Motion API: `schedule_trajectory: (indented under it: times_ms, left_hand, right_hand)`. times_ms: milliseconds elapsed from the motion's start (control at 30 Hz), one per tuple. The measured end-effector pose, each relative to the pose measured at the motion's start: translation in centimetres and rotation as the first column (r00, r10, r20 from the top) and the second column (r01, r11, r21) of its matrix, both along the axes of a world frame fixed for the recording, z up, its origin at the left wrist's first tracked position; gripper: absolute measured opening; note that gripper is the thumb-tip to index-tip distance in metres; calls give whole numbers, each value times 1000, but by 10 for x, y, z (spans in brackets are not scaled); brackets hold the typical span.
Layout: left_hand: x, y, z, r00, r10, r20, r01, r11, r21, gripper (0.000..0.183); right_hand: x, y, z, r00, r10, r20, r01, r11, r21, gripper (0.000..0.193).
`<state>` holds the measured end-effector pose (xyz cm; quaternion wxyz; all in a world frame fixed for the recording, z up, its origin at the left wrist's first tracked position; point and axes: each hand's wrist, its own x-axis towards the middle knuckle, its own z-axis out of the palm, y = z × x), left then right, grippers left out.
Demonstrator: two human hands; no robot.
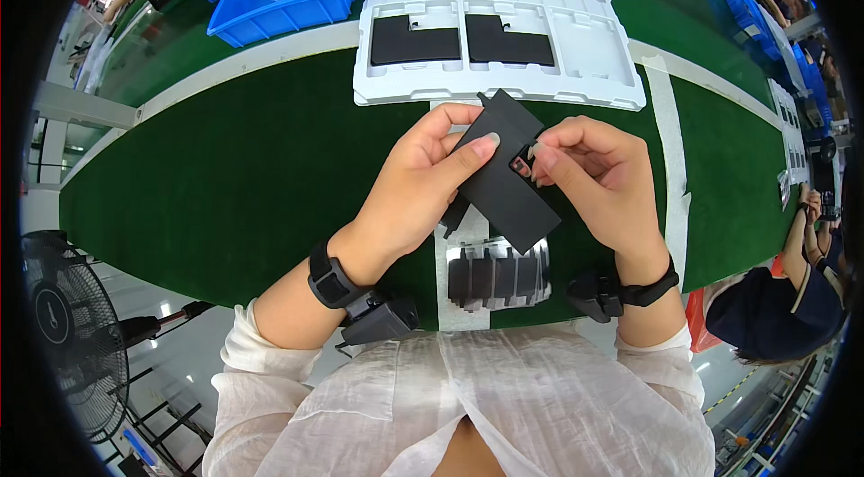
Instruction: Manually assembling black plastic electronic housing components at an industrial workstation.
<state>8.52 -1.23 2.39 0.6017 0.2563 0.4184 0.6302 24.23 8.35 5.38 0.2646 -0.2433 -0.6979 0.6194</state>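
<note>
Above the middle of the green work surface (pixel 225 189), my left hand (pixel 414 175) grips a flat black battery-like piece (pixel 513 202), thumb on top and fingers behind. The piece is tilted, and its notch faces right. A small part with reddish-copper colour (pixel 520 166) shows in that notch. There my right hand (pixel 607 180) has thumb and fingertips pinched together; whatever lies between them is too small to make out. Below the piece, near my body, is a stack of clear sheets with dark strips (pixel 498 274). Both wrists wear black straps with small black devices.
A white moulded tray (pixel 589 92) beyond my hands carries several similar black pieces in its compartments. Blue bins (pixel 279 4) stand at the far left. A black fan (pixel 67 324) is at the left, and another person (pixel 774 306) sits at the right.
</note>
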Motion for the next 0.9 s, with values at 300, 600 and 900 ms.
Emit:
schedule_trajectory:
  times_ms: [300,600,900]
  left_hand:
    - [-2,0,2,984,-51,169,48,999,23,25]
    - [-5,0,0,962,-108,253,95,993,63,21]
    - [-9,1,-1,953,-189,235,166,979,115,21]
  right_hand:
    - [-6,-6,-2,997,61,-53,-64,997,-51,7]
    - [-9,-8,-6,992,61,-106,-63,998,-21,5]
    - [-6,-6,1,986,138,-94,-142,989,-44,5]
